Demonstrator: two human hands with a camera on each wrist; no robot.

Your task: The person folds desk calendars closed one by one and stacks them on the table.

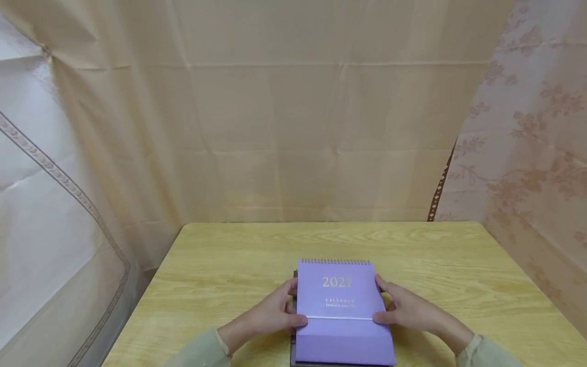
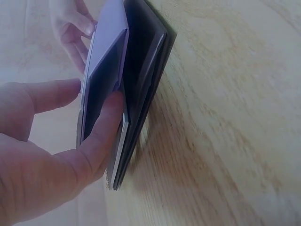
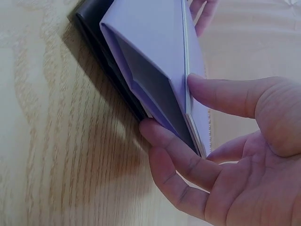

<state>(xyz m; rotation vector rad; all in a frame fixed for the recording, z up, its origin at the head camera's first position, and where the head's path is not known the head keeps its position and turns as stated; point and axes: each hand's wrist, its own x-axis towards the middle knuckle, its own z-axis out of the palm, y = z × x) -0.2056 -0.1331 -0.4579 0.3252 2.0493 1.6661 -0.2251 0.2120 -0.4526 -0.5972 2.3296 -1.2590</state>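
Note:
A purple desk calendar (image 1: 337,331) with gold "2027" lettering and a spiral binding along its far edge is held between both hands. My left hand (image 1: 275,312) grips its left side, thumb on the front near the lower page edge, other fingers at the side. On the opposite side my right hand (image 1: 412,310) holds it the same way. In the right wrist view the calendar's stand (image 3: 136,37) gapes open like a hollow wedge. Beneath lies a dark, flat folded item (image 2: 143,40), mostly hidden; its kind cannot be told.
The wood-grain table (image 1: 229,255) extends to both sides and behind the calendar. A beige cloth (image 1: 293,127) hangs along its back edge, with a floral cloth (image 1: 541,153) at the right and a pale cloth (image 1: 41,214) at the left.

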